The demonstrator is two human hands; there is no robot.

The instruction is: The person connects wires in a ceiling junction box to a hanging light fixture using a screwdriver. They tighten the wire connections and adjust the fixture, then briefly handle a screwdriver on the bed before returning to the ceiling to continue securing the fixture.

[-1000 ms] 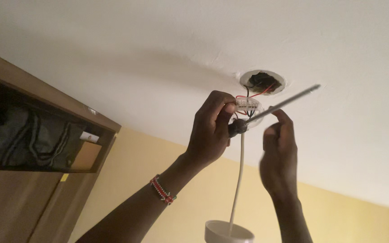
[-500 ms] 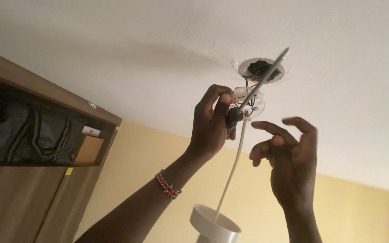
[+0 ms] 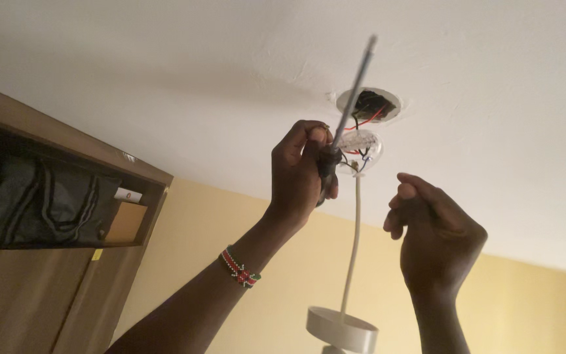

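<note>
The left hand (image 3: pixel 302 167) grips a screwdriver (image 3: pixel 347 118) whose grey shaft now points steeply up across the ceiling hole (image 3: pixel 368 105) and its red and black wires, beside the clear fitting (image 3: pixel 361 147) on its cord (image 3: pixel 354 249), while the right hand (image 3: pixel 437 236), loosely curled and empty, has dropped lower, apart from both.

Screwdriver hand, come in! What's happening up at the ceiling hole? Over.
Left hand grips screwdriver, shaft pointing up beside ceiling hole. Right hand loose, holding nothing. Ceiling rose hangs on wires below hole, white cord dangling. Nothing blocking.
</note>
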